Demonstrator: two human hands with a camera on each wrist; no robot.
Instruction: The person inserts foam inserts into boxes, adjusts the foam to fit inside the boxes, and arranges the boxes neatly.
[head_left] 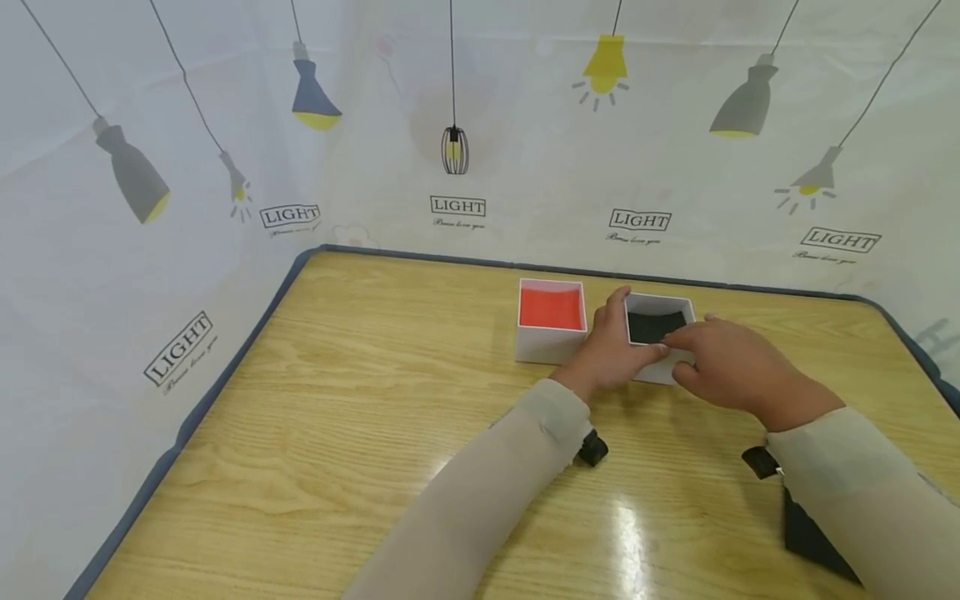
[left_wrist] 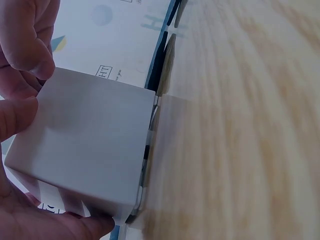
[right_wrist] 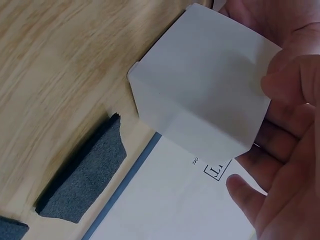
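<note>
A white open-topped box (head_left: 658, 367) with a dark lining (head_left: 654, 327) inside stands between both hands. My left hand (head_left: 607, 354) grips its left side, with the thumb along the near face below the rim. At the near right corner, my right hand (head_left: 738, 367) holds the box, its index fingertip at the rim and its thumb low on the near face. The right wrist view shows the plain white outer faces of the box (right_wrist: 200, 85), with fingers around one side. A second white box (head_left: 550, 344), with a red inside, stands just left of the left hand.
A dark grey fabric-like piece (right_wrist: 87, 175) lies on the wooden table in the right wrist view, with another (right_wrist: 12, 230) at the frame's edge. A dark flat thing (head_left: 813, 533) shows beside the right sleeve. A lamp-printed white sheet (head_left: 525, 158) borders the table.
</note>
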